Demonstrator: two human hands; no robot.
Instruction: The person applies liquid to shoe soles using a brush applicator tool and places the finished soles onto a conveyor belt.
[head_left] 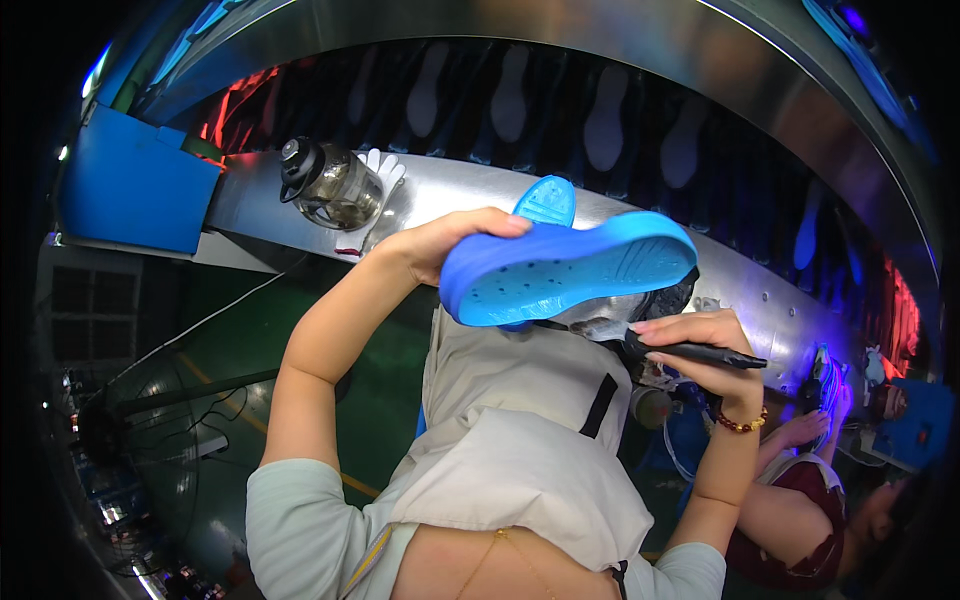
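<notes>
A blue shoe sole (pixel 570 275) is held up over my lap, its hollow side with small dark holes facing me. My left hand (pixel 450 240) grips its left end, thumb along the upper edge. In my right hand (pixel 700 345) is a brush (pixel 690 352) with a dark handle, fingers closed round it. The bristles are just below the sole's lower edge; whether they touch it I cannot tell. Behind the held sole, a second blue piece (pixel 547 200) with a textured face shows only in part.
The metal bench (pixel 440 190) carries a dark-lidded bottle (pixel 335 185) and a white glove (pixel 382 172). Beyond it, several soles (pixel 605 120) stand in a dark conveyor opening. A blue box (pixel 140 185) is at the left end. Another person (pixel 800 520) works at the lower right.
</notes>
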